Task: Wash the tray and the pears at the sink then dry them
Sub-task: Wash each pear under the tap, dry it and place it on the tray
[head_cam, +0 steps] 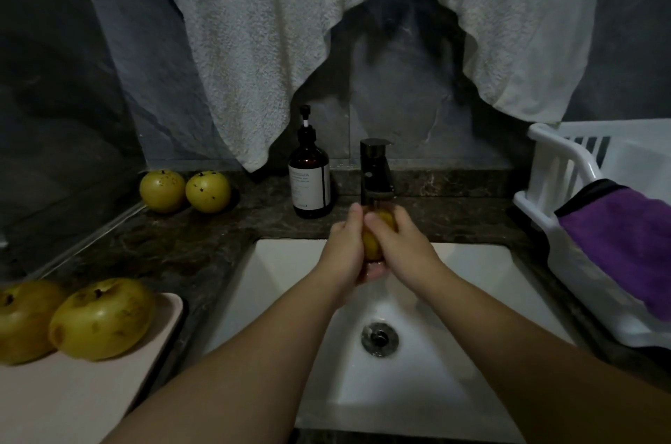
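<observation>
A yellow pear point(374, 244) is held between both hands under the dark faucet point(375, 171), over the white sink point(276, 280). My left hand point(345, 247) cups it from the left and below. My right hand point(403, 240) wraps it from the right. Two pears point(103, 320) point(21, 320) lie on the pale pink tray point(72, 396) at the lower left. Two more pears point(162, 190) point(207, 191) sit on the dark counter at the back left.
A brown pump bottle point(309, 182) stands left of the faucet. A white dish rack point(566, 189) with a purple cloth point(624, 244) over its rim is at the right. A white towel point(326, 26) hangs above. The sink drain point(379, 338) lies below my forearms.
</observation>
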The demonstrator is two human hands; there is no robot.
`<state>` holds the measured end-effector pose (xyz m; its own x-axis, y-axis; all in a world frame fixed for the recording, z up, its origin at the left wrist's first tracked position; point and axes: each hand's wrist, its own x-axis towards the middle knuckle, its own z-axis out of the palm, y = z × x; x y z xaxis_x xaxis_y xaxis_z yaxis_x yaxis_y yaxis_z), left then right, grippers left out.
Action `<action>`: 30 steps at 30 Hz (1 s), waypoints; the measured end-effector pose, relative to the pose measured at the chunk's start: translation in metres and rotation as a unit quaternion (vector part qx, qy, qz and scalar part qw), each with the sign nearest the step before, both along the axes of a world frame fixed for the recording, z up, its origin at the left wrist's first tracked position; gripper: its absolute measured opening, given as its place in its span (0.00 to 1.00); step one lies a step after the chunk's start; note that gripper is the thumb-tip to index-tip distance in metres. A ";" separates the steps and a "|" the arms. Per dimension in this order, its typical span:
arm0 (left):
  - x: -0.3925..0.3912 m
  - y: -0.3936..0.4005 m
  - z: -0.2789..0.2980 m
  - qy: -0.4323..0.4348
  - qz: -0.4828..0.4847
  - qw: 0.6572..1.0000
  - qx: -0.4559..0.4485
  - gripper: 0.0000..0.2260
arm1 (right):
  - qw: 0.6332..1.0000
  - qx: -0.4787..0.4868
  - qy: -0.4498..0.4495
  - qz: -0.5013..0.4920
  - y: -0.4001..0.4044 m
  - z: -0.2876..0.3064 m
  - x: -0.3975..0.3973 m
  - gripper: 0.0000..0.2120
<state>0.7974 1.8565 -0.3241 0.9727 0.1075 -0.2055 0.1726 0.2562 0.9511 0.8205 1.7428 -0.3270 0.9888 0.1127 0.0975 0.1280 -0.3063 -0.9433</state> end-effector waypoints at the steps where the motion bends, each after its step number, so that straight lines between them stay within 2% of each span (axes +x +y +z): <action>1: -0.001 0.002 0.001 0.017 -0.006 1.000 -0.019 0.24 | 0.998 -0.052 -0.038 0.015 -0.002 -0.002 -0.001 0.25; 3: -0.003 0.004 0.001 0.051 -0.027 0.997 -0.044 0.31 | 0.992 -0.098 -0.079 0.026 -0.006 -0.005 0.000 0.28; 7: -0.008 0.002 0.001 0.088 -0.062 0.992 -0.061 0.34 | 0.999 -0.014 -0.050 0.008 -0.006 -0.003 0.003 0.31; 9: -0.009 0.001 0.002 0.088 -0.080 0.991 -0.064 0.33 | 0.999 0.032 -0.031 -0.014 -0.006 -0.003 0.004 0.35; 12: -0.010 0.001 0.005 0.080 -0.071 0.989 -0.101 0.28 | 0.998 0.006 -0.055 -0.023 -0.007 -0.001 0.001 0.39; 16: -0.009 0.000 0.006 0.077 -0.066 0.986 -0.134 0.27 | 0.997 -0.019 -0.078 0.006 -0.003 -0.001 0.003 0.28; 18: -0.008 0.001 0.006 0.064 -0.066 0.989 -0.119 0.27 | 0.999 0.005 -0.036 0.008 -0.001 0.000 0.003 0.24; 21: -0.007 0.003 0.005 0.043 -0.066 0.993 -0.089 0.25 | 0.998 0.048 0.041 0.002 -0.001 -0.001 0.005 0.25; 23: -0.008 0.001 0.004 0.041 -0.071 0.993 -0.085 0.22 | 0.996 0.059 0.060 0.002 -0.003 -0.003 0.005 0.30; 25: -0.007 0.001 0.003 0.044 -0.074 0.992 -0.089 0.20 | 0.994 0.077 0.072 0.001 -0.005 -0.002 0.006 0.29; 27: -0.006 0.001 0.002 0.045 -0.067 0.994 -0.078 0.20 | 0.993 0.079 0.087 0.003 -0.006 0.001 0.007 0.21; 30: -0.003 0.005 0.000 0.034 -0.010 0.999 -0.007 0.21 | 0.992 0.078 0.091 -0.027 -0.010 0.001 0.010 0.13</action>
